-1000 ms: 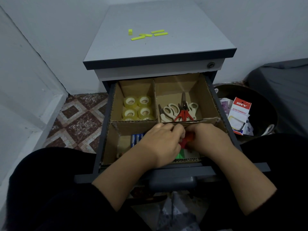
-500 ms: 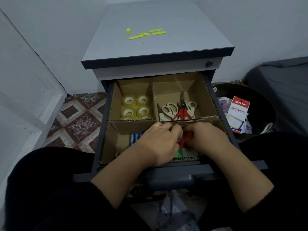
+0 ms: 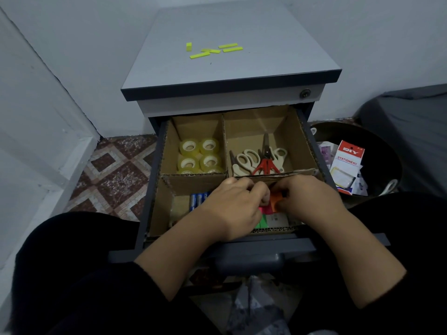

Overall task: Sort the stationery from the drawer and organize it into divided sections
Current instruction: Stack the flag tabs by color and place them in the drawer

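Both hands meet over the front right section of the brown cardboard divider in the open drawer: the left hand and right hand pinch a small orange block between curled fingertips. Clear tape rolls fill the back left section, scissors the back right

Both hands crowd the near right compartment, scissors fill far right, cabinet top mostly bare

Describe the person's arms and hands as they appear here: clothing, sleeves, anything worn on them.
Both forearms are bare; black sleeves are pushed up to about the elbows. The left hand and right hand are bare too, with no gloves. No ring, watch or bracelet shows on either, though the fingers are partly hidden where the hands meet. The black clothing continues over the lap.
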Demonstrator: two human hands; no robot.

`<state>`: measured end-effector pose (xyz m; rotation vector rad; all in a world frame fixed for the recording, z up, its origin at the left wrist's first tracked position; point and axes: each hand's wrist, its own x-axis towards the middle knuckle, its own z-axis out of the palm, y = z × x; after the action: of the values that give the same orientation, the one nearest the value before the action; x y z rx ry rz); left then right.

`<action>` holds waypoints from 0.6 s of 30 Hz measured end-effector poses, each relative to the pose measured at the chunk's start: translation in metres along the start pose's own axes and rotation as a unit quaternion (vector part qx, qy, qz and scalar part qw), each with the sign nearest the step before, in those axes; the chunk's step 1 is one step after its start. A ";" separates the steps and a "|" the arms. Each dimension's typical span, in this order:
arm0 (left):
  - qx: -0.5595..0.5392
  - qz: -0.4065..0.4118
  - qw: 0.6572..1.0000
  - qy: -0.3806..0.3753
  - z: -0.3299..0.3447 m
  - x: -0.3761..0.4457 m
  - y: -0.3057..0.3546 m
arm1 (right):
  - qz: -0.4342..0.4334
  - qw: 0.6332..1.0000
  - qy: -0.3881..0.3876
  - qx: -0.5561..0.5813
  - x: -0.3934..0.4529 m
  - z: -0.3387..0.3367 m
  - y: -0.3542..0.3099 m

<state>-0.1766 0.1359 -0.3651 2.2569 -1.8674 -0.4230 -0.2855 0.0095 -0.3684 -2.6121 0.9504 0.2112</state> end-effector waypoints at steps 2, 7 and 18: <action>0.006 0.001 1.000 -0.006 0.000 0.000 0.000 | 0.001 1.000 -0.002 -0.005 0.000 0.001 0.000; 0.031 0.016 0.999 -0.011 0.001 0.001 -0.001 | 0.004 1.000 -0.005 -0.010 0.002 0.002 -0.001; 0.023 0.023 0.999 -0.005 0.003 0.002 -0.004 | 0.011 0.999 -0.021 0.027 0.000 -0.003 -0.002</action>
<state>-0.1739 0.1347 -0.3692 2.2401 -1.9504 -0.3896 -0.2842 0.0100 -0.3645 -2.5389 0.9582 0.2417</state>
